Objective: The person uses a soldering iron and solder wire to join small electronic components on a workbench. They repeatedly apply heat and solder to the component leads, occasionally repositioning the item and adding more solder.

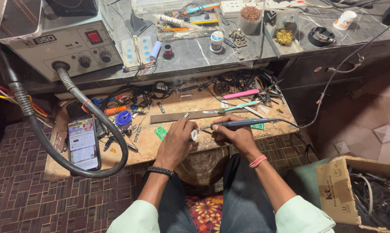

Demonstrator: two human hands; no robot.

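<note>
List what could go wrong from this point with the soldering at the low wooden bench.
The soldering iron tip sits very close to the left hand pinching a small white part; a slip could burn its fingers. The iron's cord trails right off the cluttered bench and might snag. Faint smoke seems to rise toward the face.

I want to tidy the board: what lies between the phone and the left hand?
Head view: a blue solder spool, small tools and a green circuit board.

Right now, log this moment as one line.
left hand: pinching small white part | right hand: holding soldering iron, tip at part | surface: wooden board
</note>
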